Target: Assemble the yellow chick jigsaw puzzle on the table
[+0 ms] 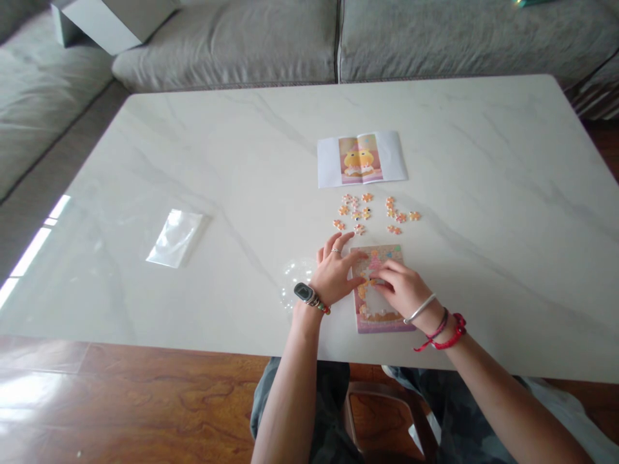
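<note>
A partly filled jigsaw puzzle (384, 325) lies flat near the table's front edge, its frame showing pink and tan printing around a white bare area. My right hand (403, 289) is over it with fingertips pinched on a small puzzle piece (371, 281), mostly hidden by the fingers. At the puzzle's left edge rests my left hand (335, 274), fingers apart, thumb and forefinger reaching onto the board. Several loose orange and pink puzzle pieces (366, 198) lie just beyond the board, in two loose groups. Behind them is a creased paper (329, 161) with a printed yellow cartoon picture.
A clear plastic bag (175, 238) lies on the left of the white marbled table (242, 161). Some clear, shiny plastic (290, 277) sits beside my left wrist. A grey sofa (251, 45) runs along the far side, with a white box (116, 22) on it.
</note>
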Demonstrator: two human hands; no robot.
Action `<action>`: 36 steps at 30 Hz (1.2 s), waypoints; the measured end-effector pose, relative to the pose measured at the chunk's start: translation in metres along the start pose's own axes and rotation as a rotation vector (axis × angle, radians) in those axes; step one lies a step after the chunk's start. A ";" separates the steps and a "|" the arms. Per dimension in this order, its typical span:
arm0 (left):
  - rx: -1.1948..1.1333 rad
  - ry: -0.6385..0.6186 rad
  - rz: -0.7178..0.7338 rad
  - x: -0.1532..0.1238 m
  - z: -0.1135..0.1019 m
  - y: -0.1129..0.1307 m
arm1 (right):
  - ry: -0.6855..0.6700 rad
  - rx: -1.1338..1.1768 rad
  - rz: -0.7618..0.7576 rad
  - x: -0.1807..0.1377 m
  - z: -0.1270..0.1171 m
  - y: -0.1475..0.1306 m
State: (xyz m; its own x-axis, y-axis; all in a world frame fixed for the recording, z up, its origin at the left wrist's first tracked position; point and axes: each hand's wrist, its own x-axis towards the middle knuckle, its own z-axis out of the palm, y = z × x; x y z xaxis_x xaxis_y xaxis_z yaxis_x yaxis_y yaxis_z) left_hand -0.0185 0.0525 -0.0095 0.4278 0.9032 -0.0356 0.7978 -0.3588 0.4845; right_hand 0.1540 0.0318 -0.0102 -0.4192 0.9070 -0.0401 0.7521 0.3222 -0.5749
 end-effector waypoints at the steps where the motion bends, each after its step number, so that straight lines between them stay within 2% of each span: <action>1: 0.005 0.000 -0.001 0.000 0.000 0.000 | -0.016 -0.030 -0.011 -0.001 0.000 -0.002; 7: 0.024 -0.009 -0.010 0.001 -0.001 0.005 | -0.110 -0.329 -0.007 -0.008 0.001 -0.018; 10: 0.021 -0.004 -0.001 0.000 -0.004 0.011 | -0.052 -0.190 -0.028 -0.007 0.002 -0.014; 14: -0.061 0.028 0.040 -0.002 -0.009 0.014 | 0.127 0.115 -0.076 0.003 -0.006 0.001; 18: -0.199 0.197 0.043 -0.001 -0.016 0.001 | 0.276 0.171 -0.004 0.022 -0.036 0.016; 22: -0.262 0.451 -0.140 0.002 -0.022 -0.018 | 0.381 0.015 0.058 0.042 -0.071 0.038; 26: -0.264 0.540 -0.275 0.005 -0.023 -0.030 | 0.335 -0.178 0.114 0.063 -0.086 0.063; 29: -0.226 0.574 -0.270 0.005 -0.022 -0.032 | 0.224 -0.184 0.134 0.083 -0.078 0.064; 33: -0.161 0.581 -0.242 0.005 -0.020 -0.032 | 0.063 -0.121 0.031 0.114 -0.046 0.039; 36: -0.125 0.537 -0.227 0.005 -0.018 -0.033 | 0.047 -0.112 -0.010 0.133 -0.023 0.022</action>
State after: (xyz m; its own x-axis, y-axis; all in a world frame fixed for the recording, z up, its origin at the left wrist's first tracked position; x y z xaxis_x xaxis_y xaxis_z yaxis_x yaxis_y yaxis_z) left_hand -0.0508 0.0728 -0.0097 -0.0483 0.9586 0.2806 0.7741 -0.1416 0.6170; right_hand 0.1263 0.1654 -0.0093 -0.4045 0.9145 0.0046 0.8012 0.3568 -0.4804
